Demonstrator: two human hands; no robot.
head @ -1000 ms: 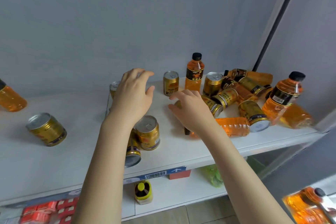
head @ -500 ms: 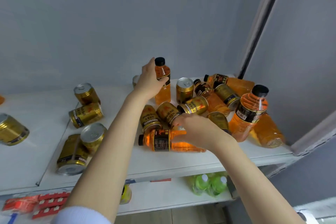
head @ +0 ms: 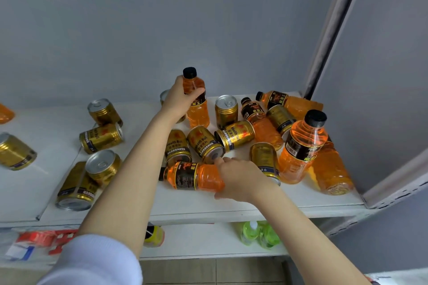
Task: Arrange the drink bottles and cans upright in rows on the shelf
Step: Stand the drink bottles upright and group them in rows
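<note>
Toward twelve o'clock on the shelf (head: 208, 203), the left hand (head: 183, 99) clamps its grip on an upright orange bottle (head: 198, 109); at five, the right hand (head: 240, 178) grips a toppled orange bottle (head: 192, 176), probably to stand it.

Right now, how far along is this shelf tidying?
Barely started. Done: a few drinks stand upright, such as one gold can and the large bottle, but no rows show. In hand: the left hand grips an upright bottle, and the right hand holds a lying bottle. Left: most cans, like the toppled can, and several bottles lie on the shelf.
</note>
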